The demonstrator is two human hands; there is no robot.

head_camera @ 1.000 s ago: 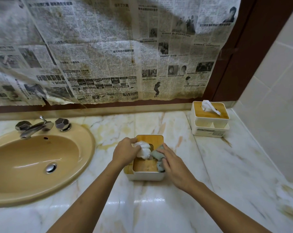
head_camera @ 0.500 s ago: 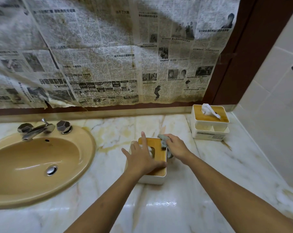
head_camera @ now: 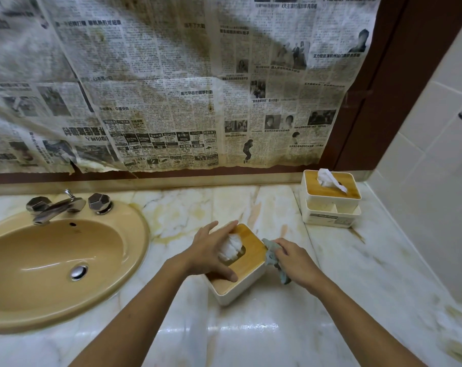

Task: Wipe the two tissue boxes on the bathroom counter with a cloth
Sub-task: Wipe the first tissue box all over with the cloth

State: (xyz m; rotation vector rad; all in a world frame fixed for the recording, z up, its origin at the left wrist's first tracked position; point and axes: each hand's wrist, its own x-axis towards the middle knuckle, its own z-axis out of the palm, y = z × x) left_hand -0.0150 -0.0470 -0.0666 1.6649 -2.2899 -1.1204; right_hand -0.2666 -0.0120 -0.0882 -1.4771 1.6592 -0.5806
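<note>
A white tissue box with a wooden lid (head_camera: 247,266) sits turned at an angle on the marble counter (head_camera: 264,337), a white tissue poking from its slot. My left hand (head_camera: 211,251) lies over the lid, fingers spread, thumb on the near corner. My right hand (head_camera: 294,262) grips a grey-green cloth (head_camera: 273,256) against the box's right side. A second white tissue box with a wooden lid (head_camera: 330,200) stands at the back right corner, untouched.
A beige sink (head_camera: 52,260) with a chrome tap (head_camera: 55,207) fills the left. Stained newspaper (head_camera: 171,83) covers the mirror behind. A tiled wall (head_camera: 431,181) bounds the counter on the right.
The near box has been turned clockwise and now sits at an angle. My right hand with the cloth slid from the lid's far edge down to the box's right side.
</note>
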